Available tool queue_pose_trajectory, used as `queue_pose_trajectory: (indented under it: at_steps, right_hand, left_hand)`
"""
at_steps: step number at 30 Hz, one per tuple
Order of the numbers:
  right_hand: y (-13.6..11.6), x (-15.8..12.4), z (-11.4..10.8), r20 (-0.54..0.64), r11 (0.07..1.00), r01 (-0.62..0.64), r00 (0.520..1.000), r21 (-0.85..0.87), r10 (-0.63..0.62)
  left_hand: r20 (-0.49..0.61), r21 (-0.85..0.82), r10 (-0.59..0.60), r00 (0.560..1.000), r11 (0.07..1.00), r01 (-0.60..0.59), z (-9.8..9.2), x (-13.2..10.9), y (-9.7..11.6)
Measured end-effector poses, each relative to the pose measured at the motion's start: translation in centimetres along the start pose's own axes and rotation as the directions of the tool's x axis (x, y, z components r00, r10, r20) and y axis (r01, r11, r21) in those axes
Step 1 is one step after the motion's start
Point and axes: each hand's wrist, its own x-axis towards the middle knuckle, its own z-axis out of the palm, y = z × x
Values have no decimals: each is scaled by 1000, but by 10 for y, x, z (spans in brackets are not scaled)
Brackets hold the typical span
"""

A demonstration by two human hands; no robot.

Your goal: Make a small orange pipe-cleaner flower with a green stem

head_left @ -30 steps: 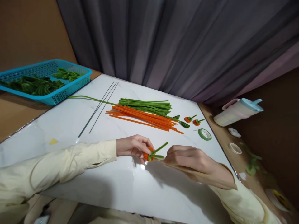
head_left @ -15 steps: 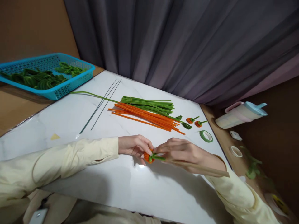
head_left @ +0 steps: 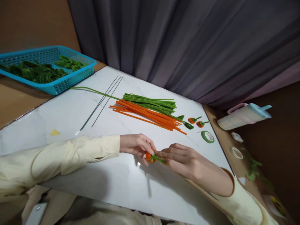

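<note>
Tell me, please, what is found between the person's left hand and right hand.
In the head view, a small orange piece with a green stem is there. The left hand holds it, and the right hand is at the green stem.

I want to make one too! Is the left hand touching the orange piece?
Touching: the head view shows the left hand pinching the orange piece, with no gap between them.

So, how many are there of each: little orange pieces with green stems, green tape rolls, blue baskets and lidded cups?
Orange pieces with green stems: 3
Green tape roll: 1
Blue basket: 1
Lidded cup: 1
Total: 6
</note>
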Motion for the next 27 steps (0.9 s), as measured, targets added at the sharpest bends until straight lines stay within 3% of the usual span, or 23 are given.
queue_pose_trajectory:
  at_steps: [10,16,27]
  right_hand:
    - [-10,-3,8,-32,998,-24,999,-55,22]
    - [-15,-3,17,-130,992,-56,991,-109,42]
    - [-9,-23,37,-219,971,-226,947,74,237]
  left_hand:
    - [-14,29,59,998,998,-59,4,-2,-2]
    - [-76,51,134,988,990,-131,6,-1,-3]
    - [-160,49,234,959,972,-229,10,0,-3]
